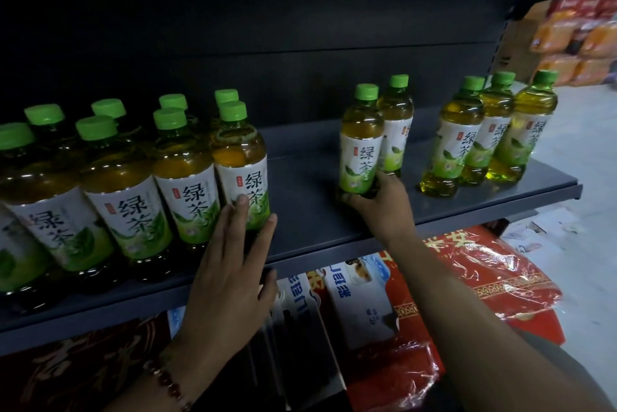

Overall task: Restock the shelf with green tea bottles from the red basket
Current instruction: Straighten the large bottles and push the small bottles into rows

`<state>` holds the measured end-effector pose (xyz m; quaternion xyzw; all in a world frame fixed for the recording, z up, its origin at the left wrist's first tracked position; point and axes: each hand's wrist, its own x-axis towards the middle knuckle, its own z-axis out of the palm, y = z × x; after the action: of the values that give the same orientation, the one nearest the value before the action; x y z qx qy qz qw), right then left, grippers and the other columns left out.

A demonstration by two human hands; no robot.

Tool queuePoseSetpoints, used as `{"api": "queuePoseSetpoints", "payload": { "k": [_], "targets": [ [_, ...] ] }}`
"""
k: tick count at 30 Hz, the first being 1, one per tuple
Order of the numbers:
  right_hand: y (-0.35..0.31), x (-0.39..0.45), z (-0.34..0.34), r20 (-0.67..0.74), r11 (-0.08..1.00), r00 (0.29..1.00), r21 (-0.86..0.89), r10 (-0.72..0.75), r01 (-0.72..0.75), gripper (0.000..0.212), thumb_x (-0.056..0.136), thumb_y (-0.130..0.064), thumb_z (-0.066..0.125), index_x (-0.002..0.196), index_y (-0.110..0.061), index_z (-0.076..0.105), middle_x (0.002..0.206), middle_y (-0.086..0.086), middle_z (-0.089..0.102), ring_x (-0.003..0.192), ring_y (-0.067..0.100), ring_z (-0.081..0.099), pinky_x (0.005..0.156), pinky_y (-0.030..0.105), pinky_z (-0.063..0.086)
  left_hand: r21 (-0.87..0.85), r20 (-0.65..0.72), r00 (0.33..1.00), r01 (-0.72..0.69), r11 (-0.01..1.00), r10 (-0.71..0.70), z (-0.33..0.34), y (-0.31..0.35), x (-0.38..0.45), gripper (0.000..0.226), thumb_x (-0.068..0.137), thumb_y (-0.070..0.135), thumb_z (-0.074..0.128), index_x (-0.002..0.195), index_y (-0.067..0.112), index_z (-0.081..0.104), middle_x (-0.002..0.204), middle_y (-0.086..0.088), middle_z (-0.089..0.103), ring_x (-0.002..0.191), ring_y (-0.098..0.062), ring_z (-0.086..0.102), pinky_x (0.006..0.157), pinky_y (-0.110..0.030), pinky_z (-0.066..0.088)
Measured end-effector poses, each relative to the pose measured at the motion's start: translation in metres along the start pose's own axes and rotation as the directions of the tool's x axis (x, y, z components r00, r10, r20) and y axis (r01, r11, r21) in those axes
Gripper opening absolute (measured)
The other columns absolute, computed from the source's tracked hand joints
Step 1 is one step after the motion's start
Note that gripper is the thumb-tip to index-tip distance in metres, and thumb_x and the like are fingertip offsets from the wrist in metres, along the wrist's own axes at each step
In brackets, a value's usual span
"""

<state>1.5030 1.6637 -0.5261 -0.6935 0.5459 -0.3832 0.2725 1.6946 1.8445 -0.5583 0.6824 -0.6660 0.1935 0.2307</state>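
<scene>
Your left hand [227, 281] and right hand [384, 208] are both bare, with no gloves and no rings showing. Both forearms are uncovered right to the bottom edge of the view, so no sleeves appear. On your left wrist you wear a bracelet [167, 385] of round, glossy, dark reddish-brown beads strung in a single row. Your nails are short and plain.

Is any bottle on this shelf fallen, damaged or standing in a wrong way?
Nothing stands out. All green tea bottles on the shelf stand upright with caps on. The right hand grips one bottle low; the left hand touches the left group.
</scene>
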Motion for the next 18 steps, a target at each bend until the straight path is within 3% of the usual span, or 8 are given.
{"api": "queuePoseSetpoints", "payload": {
  "k": [5, 10, 13, 18],
  "targets": [
    [-0.023, 0.0, 0.032, 0.077, 0.997, 0.994, 0.02, -0.081, 0.08, 0.063, 0.073, -0.031, 0.084, 0.128, -0.013, 0.059, 0.121, 0.009, 0.059, 0.11, 0.023, 0.058, 0.098, 0.036, 0.049, 0.042, -0.006, 1.0, -0.001, 0.999, 0.002, 0.002, -0.003, -0.001, 0.08, 0.084, 0.023, 0.071, 0.154, 0.012, 0.031, 0.165, -0.016, 0.006, 0.15, -0.037, 0.015, 0.11, -0.049, 0.028],
    [-0.04, 0.001, 0.055, 0.124, 0.994, 0.986, 0.043, -0.11, 0.105, 0.058, 0.076, -0.027, 0.083, 0.126, -0.011, 0.059, 0.122, 0.011, 0.054, 0.114, 0.023, 0.052, 0.088, 0.021, 0.038, 0.079, 0.004, 1.0, -0.005, 0.997, 0.005, 0.003, -0.002, -0.001, 0.077, 0.087, 0.023, 0.067, 0.154, 0.012, 0.031, 0.164, -0.017, 0.007, 0.15, -0.038, 0.013, 0.112, -0.05, 0.028],
    [-0.047, 0.001, 0.065, 0.145, 0.99, 0.98, 0.054, -0.137, 0.13, 0.059, 0.075, -0.025, 0.083, 0.127, -0.011, 0.058, 0.122, 0.012, 0.054, 0.115, 0.024, 0.051, 0.084, 0.02, 0.035, 0.078, 0.001, 1.0, -0.001, 0.997, 0.001, 0.004, -0.002, -0.001, 0.08, 0.085, 0.022, 0.07, 0.154, 0.013, 0.03, 0.165, -0.017, 0.006, 0.151, -0.037, 0.012, 0.113, -0.05, 0.026],
    [-0.054, -0.001, 0.075, 0.171, 0.983, 0.97, 0.086, -0.173, 0.161, 0.06, 0.075, -0.022, 0.083, 0.128, -0.01, 0.058, 0.122, 0.014, 0.053, 0.114, 0.026, 0.054, 0.091, 0.026, 0.042, 0.07, 0.007, 1.0, -0.005, 0.998, 0.005, 0.005, -0.002, -0.002, 0.084, 0.083, 0.023, 0.072, 0.154, 0.014, 0.029, 0.165, -0.016, 0.006, 0.151, -0.035, 0.012, 0.114, -0.05, 0.026]
  ]
}}
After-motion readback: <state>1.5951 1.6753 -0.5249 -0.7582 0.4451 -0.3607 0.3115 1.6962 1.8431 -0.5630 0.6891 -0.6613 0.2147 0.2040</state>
